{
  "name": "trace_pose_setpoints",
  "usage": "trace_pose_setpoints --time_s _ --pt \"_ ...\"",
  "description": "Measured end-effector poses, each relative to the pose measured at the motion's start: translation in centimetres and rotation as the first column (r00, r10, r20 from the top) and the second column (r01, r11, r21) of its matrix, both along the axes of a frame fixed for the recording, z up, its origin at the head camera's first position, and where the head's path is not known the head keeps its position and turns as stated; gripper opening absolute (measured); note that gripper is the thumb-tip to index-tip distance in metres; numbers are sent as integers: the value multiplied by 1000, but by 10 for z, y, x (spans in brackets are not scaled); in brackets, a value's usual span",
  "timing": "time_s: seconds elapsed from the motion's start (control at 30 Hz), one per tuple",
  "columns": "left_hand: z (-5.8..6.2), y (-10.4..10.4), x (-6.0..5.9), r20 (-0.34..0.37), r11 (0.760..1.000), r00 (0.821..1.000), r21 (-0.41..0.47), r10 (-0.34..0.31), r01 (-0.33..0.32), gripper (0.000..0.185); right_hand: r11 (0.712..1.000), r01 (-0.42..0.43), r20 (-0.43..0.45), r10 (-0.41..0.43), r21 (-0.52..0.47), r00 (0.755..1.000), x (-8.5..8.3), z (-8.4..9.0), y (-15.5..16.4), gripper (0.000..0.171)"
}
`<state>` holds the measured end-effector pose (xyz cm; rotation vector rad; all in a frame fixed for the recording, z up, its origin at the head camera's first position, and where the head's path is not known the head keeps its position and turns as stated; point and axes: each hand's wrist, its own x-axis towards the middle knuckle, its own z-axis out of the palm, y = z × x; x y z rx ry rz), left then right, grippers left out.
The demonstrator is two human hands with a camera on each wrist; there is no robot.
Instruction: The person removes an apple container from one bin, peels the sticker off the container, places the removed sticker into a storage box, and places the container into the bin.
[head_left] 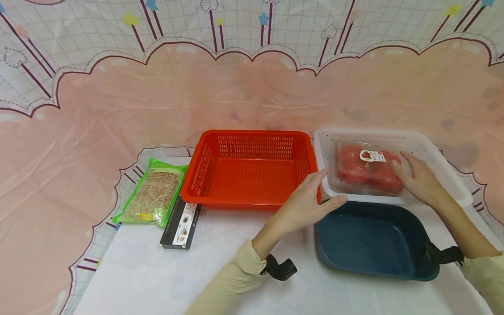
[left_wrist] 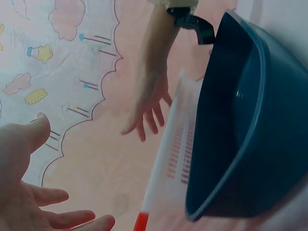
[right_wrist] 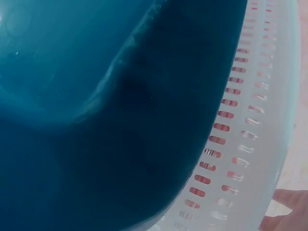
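A clear plastic box of red tomatoes [head_left: 368, 168], with a white label on its lid, sits in the white basket [head_left: 445, 175]. My right hand [head_left: 419, 177] is at the right end of the box, its fingertips overlapping the edge in the head view. In the left wrist view, the fingers of that right hand [left_wrist: 150, 96] look straight and spread. My left hand [head_left: 303, 201] hovers between the red basket [head_left: 252, 205] and the blue tub [head_left: 374, 240], holding nothing. Its thumb and fingers [left_wrist: 72, 219] are spread apart.
Left of the red basket lies a green-edged bag of pale brown food [head_left: 153, 194]. A flat black box [head_left: 171, 232] with a white label lies beside it, partly under the basket's edge. Patterned cloth [head_left: 252, 92] rises behind the white tabletop [head_left: 157, 280].
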<state>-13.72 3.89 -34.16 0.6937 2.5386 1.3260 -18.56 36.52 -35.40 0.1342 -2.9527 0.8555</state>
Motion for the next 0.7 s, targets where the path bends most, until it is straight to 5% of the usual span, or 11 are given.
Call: trace_pose_setpoints --time_s 0.27,0.47,0.7 --pt "-13 24 1 25 995 1000 100 -4 2 86 999 -21 -6 21 -29 1000 -5 -5 3 71" --pt "-24 47 4 103 972 990 205 93 -113 84 999 -24 -12 24 -42 1000 -9 -11 9 70" --pt "-32 64 5 237 917 954 309 184 -253 83 999 2 43 1 -51 999 -13 -13 15 70"
